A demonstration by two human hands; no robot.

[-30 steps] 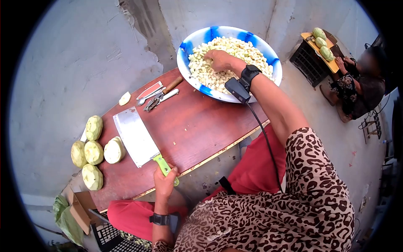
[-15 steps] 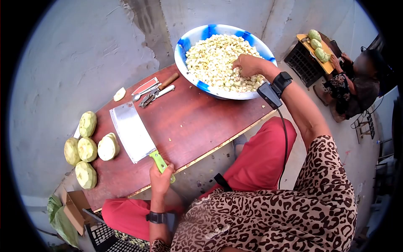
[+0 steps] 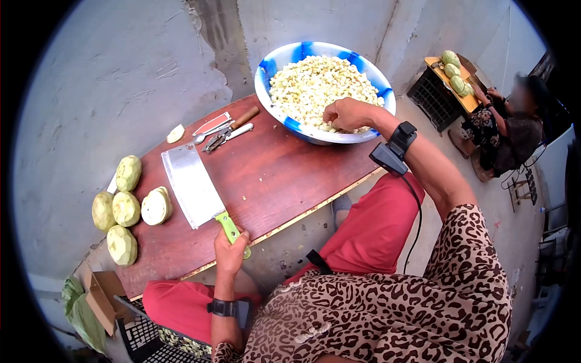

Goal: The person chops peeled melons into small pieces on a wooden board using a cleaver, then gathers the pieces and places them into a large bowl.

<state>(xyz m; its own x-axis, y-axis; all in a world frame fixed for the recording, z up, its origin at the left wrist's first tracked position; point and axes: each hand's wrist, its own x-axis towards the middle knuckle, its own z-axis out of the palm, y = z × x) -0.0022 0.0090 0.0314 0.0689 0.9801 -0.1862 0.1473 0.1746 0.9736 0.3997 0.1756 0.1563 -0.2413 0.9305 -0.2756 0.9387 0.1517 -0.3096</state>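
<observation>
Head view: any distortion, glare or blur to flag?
Head view: heavy fisheye inside a black vignette ring; flat daylight, soft short shadows; the cleaver blade is bright but not blown out, and the glossy table shows mild sheen; left hand and right hand are sharp, no motion smear; the person at the upper right is small and soft near the rim.

Rough grey concrete walls and floor lie in even daylight. A red-brown wooden table stands beside them.

Blue-and-white bowl, green-handled cleaver, reddish-brown board, leopard-print top
</observation>
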